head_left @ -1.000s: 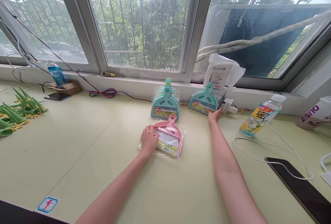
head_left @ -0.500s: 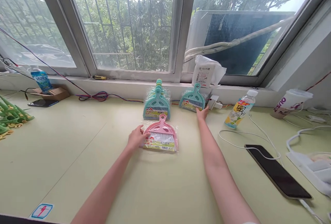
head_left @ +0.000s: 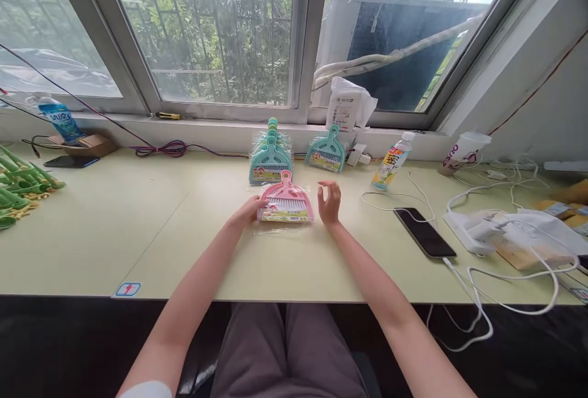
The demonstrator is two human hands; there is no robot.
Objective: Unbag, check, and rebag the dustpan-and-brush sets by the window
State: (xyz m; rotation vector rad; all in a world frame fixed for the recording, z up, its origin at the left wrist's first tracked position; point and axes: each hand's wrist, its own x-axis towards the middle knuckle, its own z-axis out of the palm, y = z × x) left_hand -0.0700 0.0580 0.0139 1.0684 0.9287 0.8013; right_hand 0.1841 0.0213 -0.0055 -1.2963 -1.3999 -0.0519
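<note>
Holding pink dustpan set point(head_left: 287, 205) by left edge with left hand point(head_left: 250, 209), mid-frame, just in front of teal stack point(head_left: 271, 162). Drawn back from lone teal set point(head_left: 326, 154), right of centre, with right hand point(head_left: 329, 203): now empty, half-curled, free beside pink dustpan set.

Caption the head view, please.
Left hand on the pink dustpan set, right hand free beside it, teal sets behind.

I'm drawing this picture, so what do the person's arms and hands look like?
The left hand and right hand are bare: no gloves, and no rings or watch that I can see. The forearms are uncovered too. Something white, perhaps a sleeve's edge, shows near the left elbow; no sleeve shows on the right arm.
</note>
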